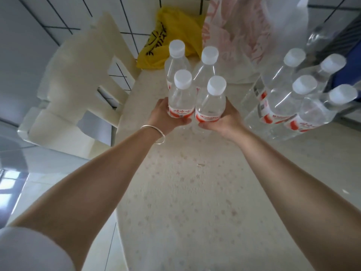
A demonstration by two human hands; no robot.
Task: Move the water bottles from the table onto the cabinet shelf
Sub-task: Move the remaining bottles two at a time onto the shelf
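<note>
Surface: we look down on a pale, cream surface (195,192) with a faint speckled pattern, set against a white tiled wall with dark grout lines.
Left hand: our left hand (166,116) reaches forward on a nearly straight bare arm; its fingers curl round the near-left bottle (180,98) at the red label, the thumb on the near side.
Right hand: our right hand (222,119) mirrors it on the other arm, thumb in front and fingers wrapped behind the near-right bottle (212,102), also at label height.
Held bottles: both stand upright, side by side and touching, in the middle of the surface; we cannot tell whether their bases are lifted off it.
Group of four: two further bottles (205,71) stand just behind the held pair, making four in a tight square.
Material: clear, smooth plastic with rounded shoulders, white ribbed screw caps, red-and-white label bands.
Second group: we count four capped bottles (289,98) to the right, close together in what looks like clear wrap; the far edge is blurred.
Bracelet: one thin silver bangle (156,133) circles the left wrist.
Background: a cream chair (74,90) stands left of the surface; one yellow plastic bag (166,42) and one pale pink-printed bag (234,32) lie beyond the bottles.
</note>
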